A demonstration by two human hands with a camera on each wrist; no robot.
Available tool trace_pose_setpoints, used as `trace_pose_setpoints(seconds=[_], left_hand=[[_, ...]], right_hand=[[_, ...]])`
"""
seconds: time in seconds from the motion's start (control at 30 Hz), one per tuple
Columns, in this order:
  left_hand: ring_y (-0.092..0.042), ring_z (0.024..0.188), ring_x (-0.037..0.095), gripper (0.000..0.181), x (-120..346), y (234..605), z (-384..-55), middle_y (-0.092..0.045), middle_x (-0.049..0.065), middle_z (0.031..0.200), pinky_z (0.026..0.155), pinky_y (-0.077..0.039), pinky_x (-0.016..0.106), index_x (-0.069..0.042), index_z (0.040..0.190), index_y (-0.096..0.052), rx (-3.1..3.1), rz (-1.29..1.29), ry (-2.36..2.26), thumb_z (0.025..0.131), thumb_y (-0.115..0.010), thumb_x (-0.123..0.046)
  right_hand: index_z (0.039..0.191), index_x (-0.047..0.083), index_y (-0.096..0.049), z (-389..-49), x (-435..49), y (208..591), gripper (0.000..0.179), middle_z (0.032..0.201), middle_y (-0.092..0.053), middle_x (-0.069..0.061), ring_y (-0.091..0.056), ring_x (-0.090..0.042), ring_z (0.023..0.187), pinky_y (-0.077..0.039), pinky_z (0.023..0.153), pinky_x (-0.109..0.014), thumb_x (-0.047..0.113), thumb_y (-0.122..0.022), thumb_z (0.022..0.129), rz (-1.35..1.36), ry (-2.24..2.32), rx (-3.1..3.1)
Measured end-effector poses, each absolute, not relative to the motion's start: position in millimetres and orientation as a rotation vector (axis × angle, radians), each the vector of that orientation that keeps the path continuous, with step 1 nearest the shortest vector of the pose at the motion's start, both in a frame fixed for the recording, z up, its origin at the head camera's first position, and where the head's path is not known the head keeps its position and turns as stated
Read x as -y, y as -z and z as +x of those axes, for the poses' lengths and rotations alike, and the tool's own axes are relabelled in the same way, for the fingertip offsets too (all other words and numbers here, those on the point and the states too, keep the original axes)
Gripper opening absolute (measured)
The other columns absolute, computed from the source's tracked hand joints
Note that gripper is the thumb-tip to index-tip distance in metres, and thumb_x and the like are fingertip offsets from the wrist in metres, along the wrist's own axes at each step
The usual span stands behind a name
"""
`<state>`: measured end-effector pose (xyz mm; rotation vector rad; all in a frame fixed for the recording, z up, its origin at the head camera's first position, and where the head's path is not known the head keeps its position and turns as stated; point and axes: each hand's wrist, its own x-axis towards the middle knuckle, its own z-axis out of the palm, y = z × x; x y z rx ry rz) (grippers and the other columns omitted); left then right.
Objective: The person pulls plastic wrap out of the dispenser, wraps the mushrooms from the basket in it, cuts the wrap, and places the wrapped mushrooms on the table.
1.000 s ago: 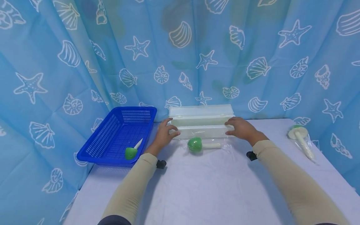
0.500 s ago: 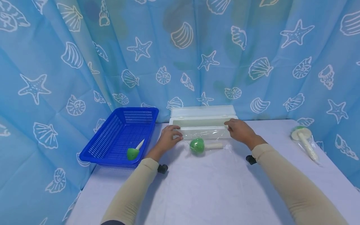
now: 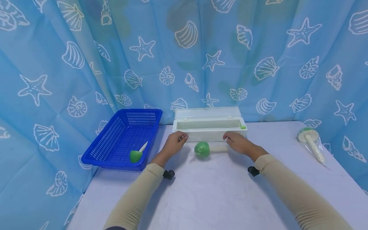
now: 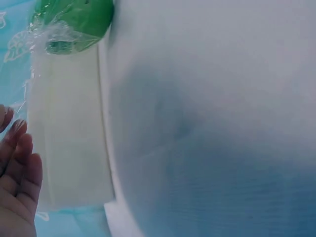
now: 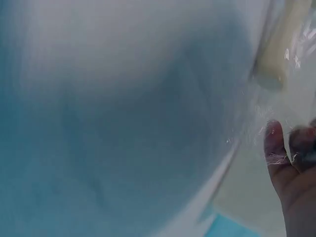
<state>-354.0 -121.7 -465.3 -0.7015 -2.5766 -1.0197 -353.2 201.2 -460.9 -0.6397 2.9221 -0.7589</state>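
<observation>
A mushroom-shaped object with a green cap and a white stem lies on the table, with clear plastic film about it. My left hand pinches film on the cap side. On the stem side my right hand also pinches film between thumb and fingertips, as the right wrist view shows. Just behind both hands stands a long white box, its translucent lid raised at the back. A small green piece sits at the right end of the box's rim.
To the left, a blue slotted basket holds a small green piece with a pointed white part. At the right lies another mushroom-shaped object in clear plastic. A blue shell-patterned curtain hangs behind the white-covered table.
Both hands have come away from the box toward me, drawing the film down toward the green-capped object. My right hand has uncovered the rim's green piece.
</observation>
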Motion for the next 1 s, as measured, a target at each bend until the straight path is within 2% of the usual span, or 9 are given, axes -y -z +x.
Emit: trace_pose_setpoints(seconds=[0.1,0.23,0.4,0.6,0.7,0.87,1.0], left_hand=[[-0.061,0.08,0.018,0.02,120,468,-354,-0.067,0.006,0.095,0.071,-0.051,0.031,-0.004,0.107,-0.07,2.599,-0.655,1.084,0.099,-0.059,-0.018],[-0.06,0.083,0.016,0.02,119,470,-355,-0.066,0.004,0.097,0.072,-0.051,0.03,-0.006,0.107,-0.07,2.601,-0.617,1.107,0.1,-0.058,-0.02],[-0.06,0.084,0.016,0.014,117,470,-355,-0.064,0.002,0.095,0.074,-0.052,0.031,-0.008,0.102,-0.069,2.559,-0.646,1.13,0.097,-0.062,-0.018],[-0.06,0.09,0.014,0.01,103,469,-349,-0.065,-0.001,0.094,0.081,-0.05,0.031,-0.011,0.096,-0.07,2.549,-0.777,0.888,0.095,-0.066,-0.02],[-0.06,0.088,0.012,0.011,91,468,-345,-0.067,-0.002,0.093,0.079,-0.049,0.029,-0.011,0.095,-0.072,2.557,-0.865,0.718,0.094,-0.067,-0.02],[-0.058,0.086,0.011,0.015,75,470,-341,-0.065,-0.002,0.093,0.078,-0.048,0.027,-0.012,0.097,-0.07,2.637,-0.921,0.656,0.096,-0.063,-0.025],[-0.054,0.104,0.018,0.019,72,469,-343,-0.057,0.004,0.113,0.087,-0.047,0.034,-0.012,0.093,-0.065,2.724,-0.813,0.927,0.094,-0.065,-0.031]], right_hand=[[0.113,0.008,-0.061,-352,-199,468,0.025,0.115,-0.057,-0.011,-0.051,-0.032,0.109,-0.041,0.096,-0.052,0.02,-0.061,0.091,-0.605,0.765,-2.843],[0.1,0.013,-0.068,-356,-199,475,0.026,0.099,-0.06,-0.003,-0.053,-0.023,0.092,-0.045,0.083,-0.043,0.028,-0.078,0.082,-0.593,0.776,-2.855],[0.087,0.013,-0.071,-361,-199,480,0.014,0.084,-0.065,0.002,-0.054,-0.018,0.079,-0.046,0.071,-0.036,0.027,-0.072,0.089,-0.581,0.852,-2.873],[0.078,0.009,-0.066,-362,-191,482,0.023,0.068,-0.058,0.001,-0.048,-0.017,0.065,-0.042,0.061,-0.033,0.028,-0.069,0.091,-0.501,0.863,-2.94],[0.075,0.008,-0.063,-360,-186,479,0.025,0.064,-0.055,0.0,-0.046,-0.017,0.062,-0.041,0.059,-0.032,0.026,-0.07,0.09,-0.46,0.86,-2.973],[0.074,0.008,-0.064,-360,-179,479,0.026,0.066,-0.057,0.0,-0.048,-0.017,0.062,-0.043,0.06,-0.034,0.027,-0.071,0.089,-0.436,0.836,-3.008],[0.085,0.007,-0.067,-361,-175,480,0.025,0.077,-0.065,-0.002,-0.054,-0.019,0.069,-0.047,0.067,-0.038,0.031,-0.073,0.088,-0.414,0.741,-3.05]])
